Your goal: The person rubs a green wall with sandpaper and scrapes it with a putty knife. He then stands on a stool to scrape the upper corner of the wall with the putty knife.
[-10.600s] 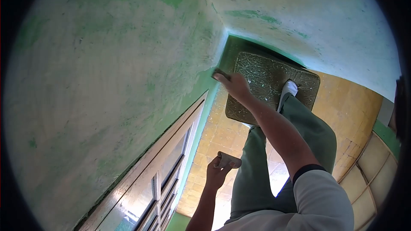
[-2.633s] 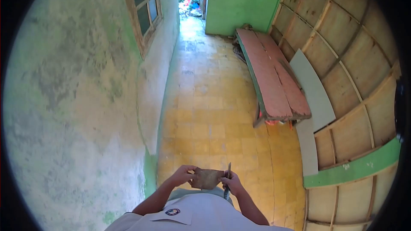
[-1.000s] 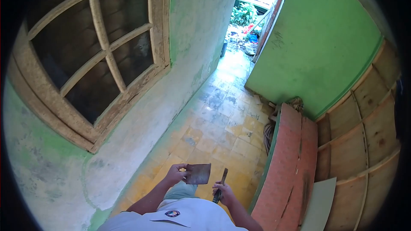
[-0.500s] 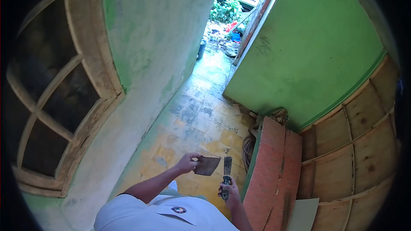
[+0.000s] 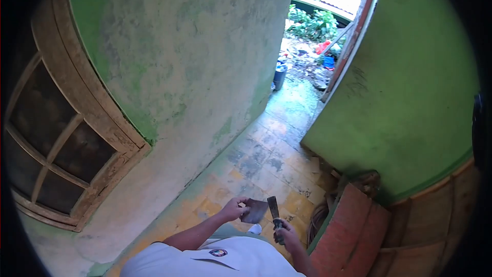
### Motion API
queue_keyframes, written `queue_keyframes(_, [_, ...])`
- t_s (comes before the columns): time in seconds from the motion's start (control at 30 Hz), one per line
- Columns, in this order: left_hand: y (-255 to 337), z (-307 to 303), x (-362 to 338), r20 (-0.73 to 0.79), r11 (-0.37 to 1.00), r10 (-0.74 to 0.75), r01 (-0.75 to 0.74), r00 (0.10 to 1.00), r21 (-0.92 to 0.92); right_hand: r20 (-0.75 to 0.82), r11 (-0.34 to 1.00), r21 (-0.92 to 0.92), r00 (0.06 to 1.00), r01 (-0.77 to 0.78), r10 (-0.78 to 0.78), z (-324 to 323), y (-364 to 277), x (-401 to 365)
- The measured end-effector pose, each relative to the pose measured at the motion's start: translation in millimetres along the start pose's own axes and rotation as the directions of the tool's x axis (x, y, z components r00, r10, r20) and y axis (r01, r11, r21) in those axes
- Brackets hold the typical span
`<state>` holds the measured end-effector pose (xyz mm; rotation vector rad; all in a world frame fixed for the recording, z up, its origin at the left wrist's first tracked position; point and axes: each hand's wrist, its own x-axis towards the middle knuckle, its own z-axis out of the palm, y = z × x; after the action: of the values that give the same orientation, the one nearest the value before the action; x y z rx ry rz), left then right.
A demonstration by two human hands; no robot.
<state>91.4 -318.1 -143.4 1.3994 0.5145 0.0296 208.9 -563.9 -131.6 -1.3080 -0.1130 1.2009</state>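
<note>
My left hand [image 5: 235, 209] pinches the edge of a thin, dark flat plate [image 5: 254, 211] in front of my body. Just to its right, my right hand [image 5: 288, 234] is wrapped round the dark handle of a scraper [image 5: 273, 208], whose narrow blade points up and away from me. The blade and the plate are close together; whether they touch is hard to tell.
A patchy wall [image 5: 189, 56] and wooden-framed window [image 5: 77, 118] stand left. On the right are a green wall [image 5: 405, 92], a reddish panel [image 5: 353, 225] and coiled hose [image 5: 319, 220]. The tiled floor [image 5: 256, 159] leads to an open doorway with a dark bucket [image 5: 280, 77].
The view has swung left, so the doorway and panel sit further right. Both hands still hold their items; the scraper blade now tilts left, towards the plate.
</note>
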Motion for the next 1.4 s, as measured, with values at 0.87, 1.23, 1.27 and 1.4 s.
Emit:
queue_keyframes(0.87, [175, -119, 351, 0.145, 0.949, -0.035, 0.078, 0.989, -0.305, 0.081, 0.994, 0.043, 0.992, -0.101, 0.097, -20, -316, 353])
queue_keyframes(1.23, [223, -135, 482, 0.187, 0.904, -0.071, 0.142, 0.980, -0.404, 0.288, 0.971, 0.172, 0.951, -0.164, 0.110, -49, -393, 457])
queue_keyframes(1.27, [229, -137, 495, 0.179, 0.900, -0.089, 0.156, 0.980, -0.407, 0.294, 0.967, 0.177, 0.948, -0.183, 0.125, -51, -401, 472])
queue_keyframes(1.4, [260, -145, 546, 0.114, 0.906, -0.089, 0.128, 0.990, -0.404, 0.470, 0.941, 0.204, 0.870, -0.271, 0.149, -58, -451, 533])
